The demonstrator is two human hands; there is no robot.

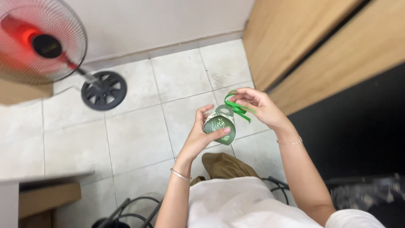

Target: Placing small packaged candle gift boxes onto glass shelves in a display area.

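My left hand [199,134] grips a small green gift box [219,123] with a pale leaf pattern, held up over the tiled floor. The box has a cut-out handle at its top. My right hand [259,107] pinches a bright green ribbon [236,106] that runs through that handle, fingers closed on the ribbon just above and to the right of the box. Both wrists wear thin bracelets.
A standing fan with a red centre [40,40] and its round black base [103,90] stand at the left on the light floor tiles [135,139]. Wooden cabinet panels [312,42] rise at the right. A cardboard box [46,198] and black cables [135,209] lie near my legs.
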